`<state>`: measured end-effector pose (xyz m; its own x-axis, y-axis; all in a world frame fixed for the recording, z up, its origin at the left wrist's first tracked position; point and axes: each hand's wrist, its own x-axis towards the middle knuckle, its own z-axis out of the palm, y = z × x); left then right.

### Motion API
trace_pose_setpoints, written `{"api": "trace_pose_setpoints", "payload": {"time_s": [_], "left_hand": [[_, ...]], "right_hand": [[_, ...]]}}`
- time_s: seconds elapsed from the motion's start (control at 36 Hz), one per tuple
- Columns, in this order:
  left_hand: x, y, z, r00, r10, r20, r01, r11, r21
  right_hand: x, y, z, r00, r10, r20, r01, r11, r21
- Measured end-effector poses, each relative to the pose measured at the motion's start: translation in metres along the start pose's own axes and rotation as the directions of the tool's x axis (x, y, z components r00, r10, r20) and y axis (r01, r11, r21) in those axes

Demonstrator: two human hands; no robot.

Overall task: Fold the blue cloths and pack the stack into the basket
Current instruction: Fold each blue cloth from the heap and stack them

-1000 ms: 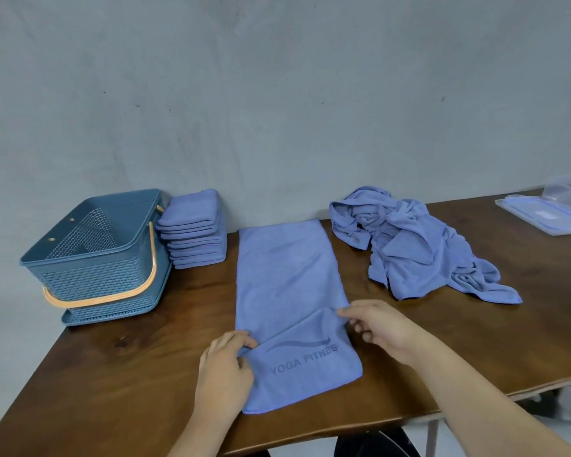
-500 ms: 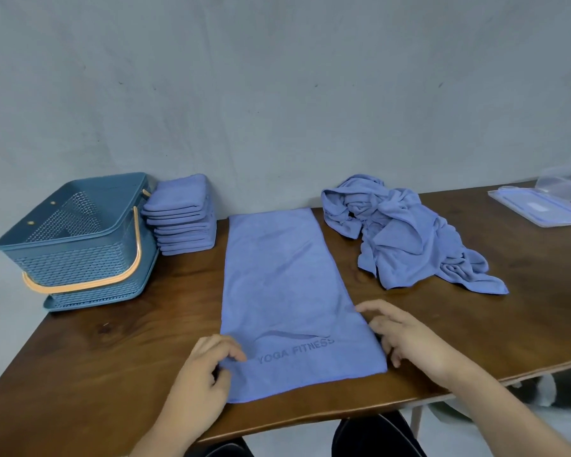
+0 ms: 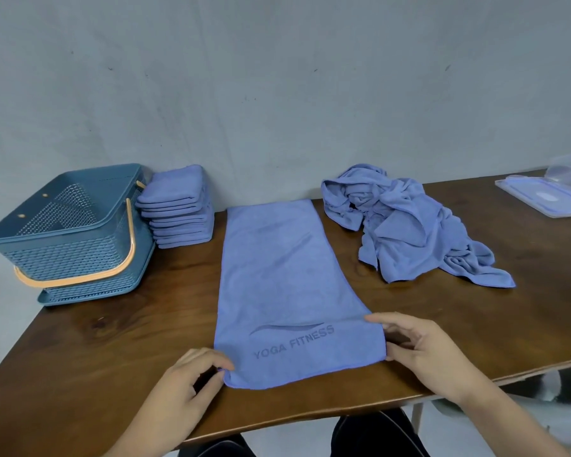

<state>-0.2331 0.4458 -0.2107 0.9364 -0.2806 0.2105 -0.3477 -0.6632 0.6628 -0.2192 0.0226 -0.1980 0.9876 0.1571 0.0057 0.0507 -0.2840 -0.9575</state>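
- Left hand [image 3: 185, 387]: thumb and forefinger meet on the near-left corner of the cloth [image 3: 284, 285] and pinch it.
- Right hand [image 3: 422, 351]: fingers spread and nearly straight. The index tip and thumb tip touch the cloth's right edge at the near-right corner, and no pinch is visible.
- The hands are apart, separated by the full width of the cloth's near short edge.
- Cloth position: laid flat and single on the table [image 3: 112, 341], directly in front of the person, printed end nearest.
- Key relation: the long axis runs from 6 o'clock at the hands to 12 o'clock at the wall, leaning slightly toward 11. Both hands sit at the 6 o'clock end, and the rest of the cloth lies ahead of them.
- Judgement: the next fold probably carries the near edge toward 12 o'clock. Each hand is equally near its own corner, so both are needed. The right hand likely has to close on its corner first.
- Stack [image 3: 178, 209]: folded cloths at 10 o'clock from the flat cloth, just beside it, with a gap between.
- Basket [image 3: 63, 225]: at 9 to 10 o'clock, touching or nearly touching the stack's left side. No cloth shows inside it, and its handle is down.
- Pile [image 3: 406, 225]: unfolded cloths at 1 to 2 o'clock, nearer the right hand.
- Lid [image 3: 541, 199]: at 2 o'clock, well apart, at the far right of the table.
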Motion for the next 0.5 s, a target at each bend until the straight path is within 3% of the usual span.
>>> {"api": "trace_pose_setpoints", "payload": {"time_s": [0.08, 0.22, 0.39, 0.5], "left_hand": [[0.0, 0.004, -0.002, 0.991, -0.13, 0.013, 0.13, 0.989, -0.072], [-0.001, 0.008, -0.004, 0.986, -0.165, 0.024, 0.166, 0.97, -0.177], [-0.005, 0.011, -0.008, 0.99, -0.143, -0.01, 0.133, 0.94, -0.316], [-0.006, 0.013, -0.01, 0.99, -0.138, -0.035, 0.117, 0.925, -0.361]], "right_hand": [[-0.001, 0.002, 0.002, 0.997, -0.026, -0.068, 0.026, 1.0, -0.009], [-0.004, -0.001, 0.005, 0.988, -0.048, -0.147, 0.057, 0.997, 0.053], [-0.006, -0.003, 0.004, 0.986, -0.134, -0.098, 0.123, 0.986, -0.11], [-0.008, -0.002, 0.001, 0.993, -0.114, 0.004, 0.114, 0.99, -0.078]]}}
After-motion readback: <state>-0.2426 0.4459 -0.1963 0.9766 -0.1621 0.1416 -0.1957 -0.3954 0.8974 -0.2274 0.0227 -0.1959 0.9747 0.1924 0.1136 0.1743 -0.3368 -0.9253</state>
